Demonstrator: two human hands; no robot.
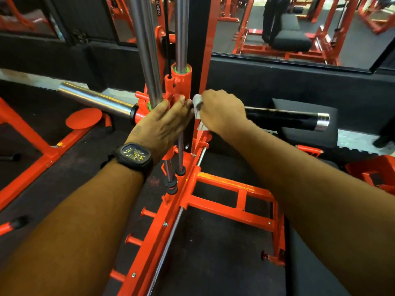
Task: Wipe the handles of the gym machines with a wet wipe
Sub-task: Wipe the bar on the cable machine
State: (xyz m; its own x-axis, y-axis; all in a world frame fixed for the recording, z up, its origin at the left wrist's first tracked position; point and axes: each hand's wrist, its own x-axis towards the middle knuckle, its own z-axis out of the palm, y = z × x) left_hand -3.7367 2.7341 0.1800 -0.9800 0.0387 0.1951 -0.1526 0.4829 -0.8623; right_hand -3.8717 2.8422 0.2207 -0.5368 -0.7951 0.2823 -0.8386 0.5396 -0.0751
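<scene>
A black handle bar (280,118) with a chrome end cap runs to the right from the orange carriage (180,80) of the machine. My right hand (222,110) is wrapped around the bar's inner end with a white wet wipe (197,103) pressed against it; part of the wipe hangs below the hand. My left hand (162,122), a black watch on its wrist, rests against the carriage and the chrome guide rods (149,60), fingers loosely bent. Whether it grips the carriage is unclear.
A chrome barbell sleeve (96,100) sticks out to the left. The orange base frame (233,201) with pegs lies below on dark flooring. A mirror (299,28) behind shows more orange machines. A black pad (333,135) sits at right.
</scene>
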